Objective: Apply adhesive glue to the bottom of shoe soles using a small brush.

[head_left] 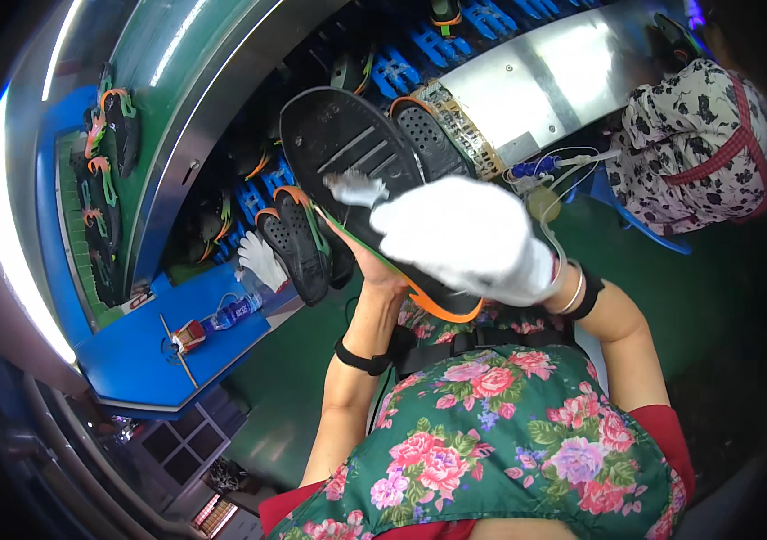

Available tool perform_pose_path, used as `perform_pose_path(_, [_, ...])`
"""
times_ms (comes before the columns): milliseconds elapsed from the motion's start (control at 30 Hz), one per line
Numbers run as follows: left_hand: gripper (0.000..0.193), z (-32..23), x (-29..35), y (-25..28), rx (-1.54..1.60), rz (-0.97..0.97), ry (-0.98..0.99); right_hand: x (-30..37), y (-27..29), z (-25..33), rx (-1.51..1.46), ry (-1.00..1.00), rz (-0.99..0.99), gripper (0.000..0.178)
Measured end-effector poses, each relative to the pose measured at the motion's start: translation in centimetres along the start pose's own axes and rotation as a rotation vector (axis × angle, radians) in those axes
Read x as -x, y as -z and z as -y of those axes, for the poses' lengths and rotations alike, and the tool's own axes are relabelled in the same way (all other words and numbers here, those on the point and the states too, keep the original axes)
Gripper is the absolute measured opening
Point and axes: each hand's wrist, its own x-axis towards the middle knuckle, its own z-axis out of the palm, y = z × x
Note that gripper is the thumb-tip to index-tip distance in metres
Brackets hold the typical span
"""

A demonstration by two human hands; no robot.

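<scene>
A black shoe sole [334, 135] with an orange and green edge is held up tilted in front of me. My left hand [374, 265] is bare and grips its lower left edge from beneath; most of its fingers are hidden behind the sole. Over the sole's inner face is my right hand [464, 238], in a white glove, with its fingers curled in. A pale, wispy brush-like tip [356, 188] sticks out from the glove against the grooved black surface; its handle does not show.
Black perforated shoe parts [291, 243] stand left of the sole, by a white glove [262, 261]. A blue table [145, 346] holds a bottle [237, 308]. Blue racks [397, 72] and a metal plate [527, 76] lie ahead. A person in a patterned garment [698, 135] is at right.
</scene>
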Motion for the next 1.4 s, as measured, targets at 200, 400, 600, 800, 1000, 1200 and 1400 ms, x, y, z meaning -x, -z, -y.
perform_pose_path(200, [0.103,-0.2,0.5,3.3,0.218,0.392,0.036,0.2,0.2,-0.7,-0.36,-0.041,0.002,0.029])
perform_pose_path(400, [0.107,-1.2,-0.6,-1.2,-0.203,0.531,-0.028,1.7,-1.6,0.9,-0.168,0.004,0.067,0.035])
perform_pose_path(600, [0.111,-1.2,0.4,-1.8,-0.007,-0.096,-0.216,1.2,0.5,-0.3,-0.226,-0.121,0.038,0.031])
perform_pose_path(800, [0.13,-1.4,-1.1,-3.4,-0.184,0.319,-0.092,1.0,-0.4,0.8,-0.234,0.0,0.043,0.031])
perform_pose_path(1000, [0.136,-2.2,-1.9,-5.9,-0.085,0.314,-0.1,1.4,0.2,0.5,-0.088,-0.057,0.069,0.026])
perform_pose_path(1200, [0.109,-2.7,-2.7,-4.5,-0.051,0.415,-0.078,1.5,0.1,0.5,-0.427,-0.305,0.031,0.03])
perform_pose_path(1400, [0.096,-3.3,-2.5,-4.5,-0.049,0.504,-0.048,2.2,-0.9,1.2,-0.16,-0.097,-0.029,0.027])
